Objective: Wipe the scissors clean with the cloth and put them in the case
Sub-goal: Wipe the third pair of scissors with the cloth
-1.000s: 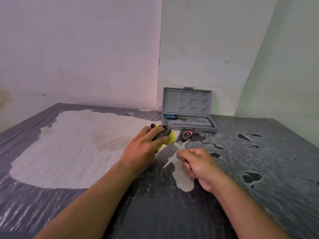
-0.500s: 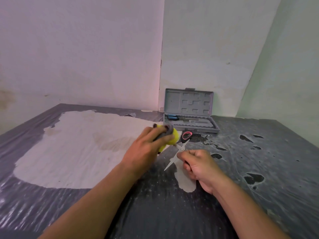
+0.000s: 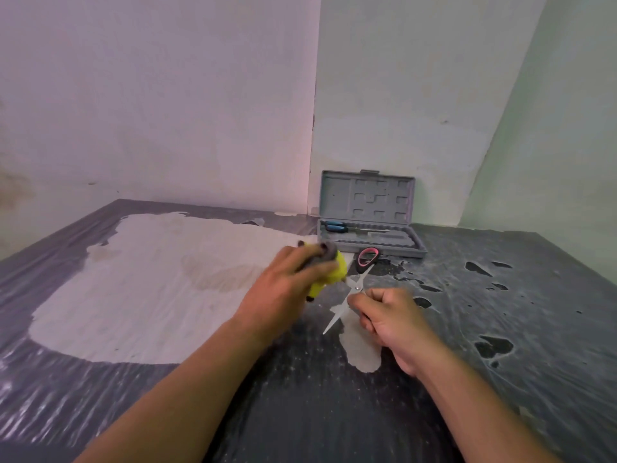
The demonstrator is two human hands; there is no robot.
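The scissors (image 3: 358, 284) lie spread wide on the dark table, their black-and-pink handle (image 3: 367, 259) pointing toward the case and one blade tip toward me. My right hand (image 3: 389, 320) pinches a blade just below the pivot, fingers curled. My left hand (image 3: 288, 289) grips a bunched yellow and grey cloth (image 3: 329, 270) and holds it against the scissors' left side, near the other blade, which it hides. The grey plastic case (image 3: 369, 217) stands open at the back by the wall corner, lid upright.
A blue-handled tool (image 3: 335, 226) lies in the case's tray. The dark table covering has a large worn pale patch (image 3: 160, 282) on the left and small holes (image 3: 494, 347) on the right. Walls close off the back and right.
My left hand has slid the cloth a little to the right along the scissors. My right hand stays on the blade in the same grip.
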